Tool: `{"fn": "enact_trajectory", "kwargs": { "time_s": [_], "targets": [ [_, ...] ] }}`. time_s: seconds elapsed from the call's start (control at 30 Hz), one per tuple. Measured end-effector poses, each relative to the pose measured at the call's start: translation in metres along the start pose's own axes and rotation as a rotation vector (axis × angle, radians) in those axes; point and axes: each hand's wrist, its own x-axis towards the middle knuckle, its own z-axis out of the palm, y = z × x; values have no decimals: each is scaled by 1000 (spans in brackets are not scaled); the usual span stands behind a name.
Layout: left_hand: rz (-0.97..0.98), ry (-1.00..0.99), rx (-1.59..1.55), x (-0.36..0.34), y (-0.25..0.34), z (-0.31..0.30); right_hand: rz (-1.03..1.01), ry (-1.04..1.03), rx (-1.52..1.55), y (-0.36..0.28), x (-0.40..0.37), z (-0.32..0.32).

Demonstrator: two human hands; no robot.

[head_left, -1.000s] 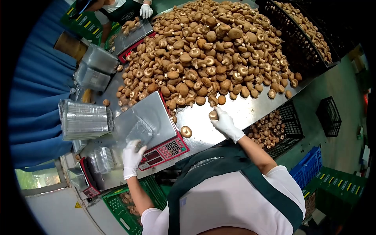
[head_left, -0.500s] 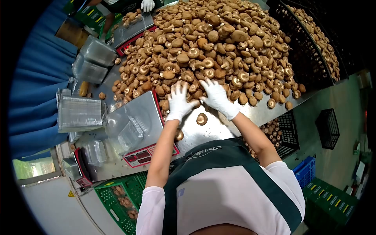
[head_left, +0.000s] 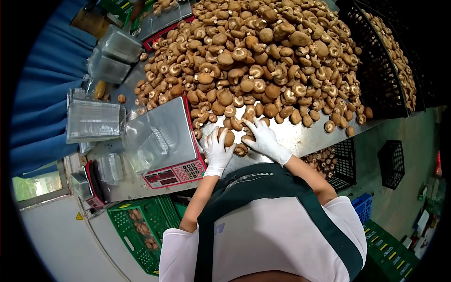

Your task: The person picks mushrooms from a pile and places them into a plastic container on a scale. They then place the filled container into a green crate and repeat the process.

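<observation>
My left hand (head_left: 217,152), in a white glove, rests at the near edge of the steel table. Its spread fingers and thumb curve around a brown shiitake mushroom (head_left: 229,137) without clearly gripping it. Facing it is my right hand (head_left: 266,142), also gloved, its fingers apart and bent over a few mushrooms, partly hidden beneath them. One more shiitake mushroom (head_left: 241,150) lies between the two thumbs. Beyond both hands rises the large mushroom pile (head_left: 263,51).
A scale (head_left: 176,136) with clear plastic trays on it stands left of my hands. Stacked plastic trays (head_left: 96,120) sit farther left. A black crate (head_left: 380,61) of mushrooms is at the right, and a green crate (head_left: 141,230) is below the table.
Both hands have drawn back from the pile toward my body, bringing several mushrooms along. A strip of bare steel shows between them and the pile. My fingers are more bent.
</observation>
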Motion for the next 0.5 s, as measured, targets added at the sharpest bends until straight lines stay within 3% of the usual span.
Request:
{"fn": "enact_trajectory", "kwargs": {
  "time_s": [0.07,0.13,0.3,0.4,0.5],
  "targets": [
    [14,12,-34,-4,1,0,-11,-25,4,1,-7,0],
    [178,12,-74,-5,-1,-1,-44,-104,90,1,-14,-4],
    [112,-6,-165,3,-2,4,-43,31,36,-3,-7,-15],
    [-78,46,-285,23,-5,9,-80,187,-1,-4,32,-9],
    [-140,194,-215,62,-8,4,-28,18,-125,-17,74,-11]
  ]
}}
